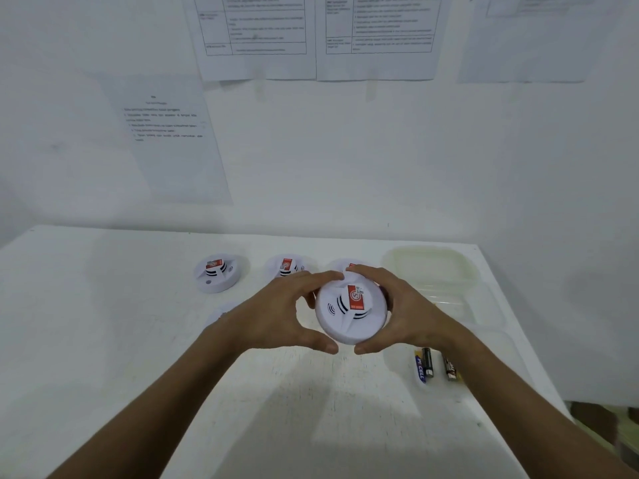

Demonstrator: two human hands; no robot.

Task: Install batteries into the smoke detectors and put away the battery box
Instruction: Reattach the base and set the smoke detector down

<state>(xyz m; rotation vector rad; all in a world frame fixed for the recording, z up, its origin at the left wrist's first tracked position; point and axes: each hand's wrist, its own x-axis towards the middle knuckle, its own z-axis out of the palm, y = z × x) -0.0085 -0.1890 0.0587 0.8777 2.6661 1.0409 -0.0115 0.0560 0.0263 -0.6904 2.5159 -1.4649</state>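
I hold a white round smoke detector (pixel 349 311) with a red label above the middle of the white table (pixel 103 305). My left hand (pixel 276 314) grips its left rim and my right hand (pixel 401 309) grips its right rim, thumbs below and fingers over the top. Behind it, three more detectors sit in a row: one at the left (pixel 218 273), one in the middle (pixel 286 266), and a third (pixel 349 264) mostly hidden by my fingers. Three loose batteries (pixel 427 364) lie on the table under my right forearm.
A translucent plastic box (pixel 432 267) stands at the table's back right corner, with its clear lid (pixel 484 312) lying in front of it. A round white plate-like part (pixel 221 314) lies left of my left wrist. Printed sheets hang on the wall. The table's right edge is close.
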